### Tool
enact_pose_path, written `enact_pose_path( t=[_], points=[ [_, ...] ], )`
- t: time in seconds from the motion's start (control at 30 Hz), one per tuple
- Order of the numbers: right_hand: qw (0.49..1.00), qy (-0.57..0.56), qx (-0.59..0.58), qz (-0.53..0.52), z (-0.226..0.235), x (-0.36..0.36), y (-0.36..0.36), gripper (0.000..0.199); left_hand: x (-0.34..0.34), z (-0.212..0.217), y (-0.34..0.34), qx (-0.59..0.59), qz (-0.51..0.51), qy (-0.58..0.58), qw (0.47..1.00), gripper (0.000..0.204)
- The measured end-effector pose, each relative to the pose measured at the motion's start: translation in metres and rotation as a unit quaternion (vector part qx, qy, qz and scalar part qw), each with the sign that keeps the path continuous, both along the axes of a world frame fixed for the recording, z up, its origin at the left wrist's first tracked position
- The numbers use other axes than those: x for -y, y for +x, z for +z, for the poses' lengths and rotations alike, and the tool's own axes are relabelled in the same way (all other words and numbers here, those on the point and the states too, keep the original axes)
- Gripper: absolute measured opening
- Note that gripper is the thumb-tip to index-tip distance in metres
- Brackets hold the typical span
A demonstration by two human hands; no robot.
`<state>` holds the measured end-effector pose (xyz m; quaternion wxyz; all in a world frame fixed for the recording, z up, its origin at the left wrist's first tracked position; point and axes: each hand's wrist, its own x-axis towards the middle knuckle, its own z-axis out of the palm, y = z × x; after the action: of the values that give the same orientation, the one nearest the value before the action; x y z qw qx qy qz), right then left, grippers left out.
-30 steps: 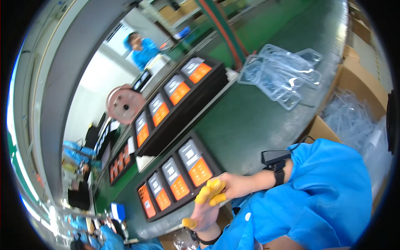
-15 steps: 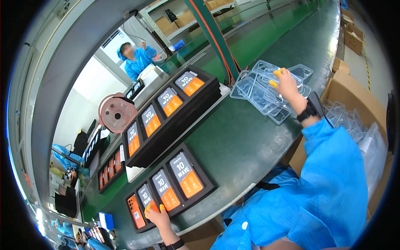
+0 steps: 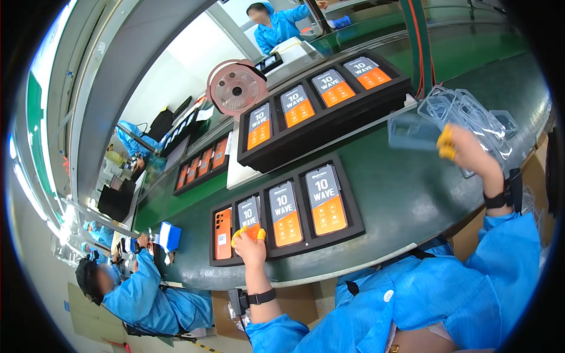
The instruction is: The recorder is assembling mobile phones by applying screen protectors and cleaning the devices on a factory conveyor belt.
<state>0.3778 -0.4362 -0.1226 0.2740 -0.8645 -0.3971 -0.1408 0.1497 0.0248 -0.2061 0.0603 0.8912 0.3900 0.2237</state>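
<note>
A black foam tray (image 3: pixel 347 220) lies on the green bench near me with several phones in its slots. Its leftmost phone (image 3: pixel 223 234) shows an orange back with cameras; the others show grey-and-orange fronts. My left hand (image 3: pixel 252 250), yellow cots on its fingertips, is closed on the lower end of the second phone (image 3: pixel 248 212). At the right, my right hand (image 3: pixel 468 150) grips a clear plastic phone case (image 3: pixel 409 132), blurred by motion. Beside that hand lies a loose pile of similar clear cases (image 3: pixel 465 112).
Behind the near tray stands a stack of black trays (image 3: pixel 323 129) with more phones. A pink fan (image 3: pixel 236 88) and another phone tray (image 3: pixel 203 165) are farther left. A co-worker in blue (image 3: pixel 147 288) sits at the left, another person (image 3: pixel 279 26) across the line. A green post (image 3: pixel 416 47) rises behind.
My right hand has lifted a clear case off the pile and moved it left. My left hand stays at the second phone. The whole view has swung, bringing a co-worker in at the left.
</note>
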Motion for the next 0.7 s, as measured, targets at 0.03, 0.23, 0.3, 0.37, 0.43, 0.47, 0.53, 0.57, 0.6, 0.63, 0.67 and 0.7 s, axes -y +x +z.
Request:
enact_pose_path(
  t=[0.03, 0.23, 0.3, 0.37, 0.43, 0.47, 0.53, 0.57, 0.6, 0.63, 0.67, 0.7],
  points=[
    [0.996, -0.057, -0.033, 0.062, -0.008, -0.008, -0.006, 0.018, -0.004, 0.003, 0.001, -0.032, 0.013, 0.005, 0.999, 0.047],
    [0.945, -0.113, -0.26, 0.161, -0.054, -0.025, -0.033, 0.021, -0.036, 0.011, -0.014, 0.126, 0.0, 0.031, 0.992, 0.039],
    [0.948, -0.137, -0.246, 0.149, -0.048, -0.027, -0.036, 0.022, -0.067, 0.009, -0.044, -0.021, 0.124, 0.067, 0.99, 0.041],
    [0.956, -0.137, -0.222, 0.137, -0.055, -0.03, -0.035, 0.026, -0.081, 0.011, -0.05, -0.142, 0.194, 0.041, 0.97, 0.047],
    [0.969, -0.163, -0.149, 0.111, -0.065, -0.029, -0.034, 0.028, -0.089, 0.009, -0.045, -0.185, 0.17, 0.076, 0.965, 0.047],
    [0.969, -0.146, -0.164, 0.111, -0.062, -0.03, -0.039, 0.029, -0.09, 0.01, -0.04, -0.183, 0.178, 0.047, 0.966, 0.046],
    [0.972, -0.135, -0.16, 0.104, -0.066, -0.03, -0.048, 0.028, -0.085, 0.013, -0.036, -0.155, 0.193, 0.02, 0.969, 0.043],
    [0.975, -0.126, -0.156, 0.098, -0.066, -0.029, -0.051, 0.028, -0.085, 0.011, -0.034, -0.154, 0.19, 0.023, 0.969, 0.043],
    [0.976, -0.123, -0.155, 0.096, -0.065, -0.028, -0.052, 0.028, -0.086, 0.007, -0.033, -0.151, 0.207, 0.026, 0.966, 0.044],
    [0.973, -0.137, -0.161, 0.092, -0.063, -0.027, -0.053, 0.027, -0.086, 0.006, -0.033, -0.148, 0.224, 0.031, 0.963, 0.045],
    [0.97, -0.152, -0.168, 0.088, -0.062, -0.026, -0.054, 0.027, -0.086, 0.011, -0.033, -0.148, 0.221, 0.033, 0.963, 0.045],
    [0.97, -0.15, -0.169, 0.085, -0.061, -0.025, -0.056, 0.027, -0.088, 0.019, -0.036, -0.129, 0.216, -0.015, 0.968, 0.049]
  ],
)
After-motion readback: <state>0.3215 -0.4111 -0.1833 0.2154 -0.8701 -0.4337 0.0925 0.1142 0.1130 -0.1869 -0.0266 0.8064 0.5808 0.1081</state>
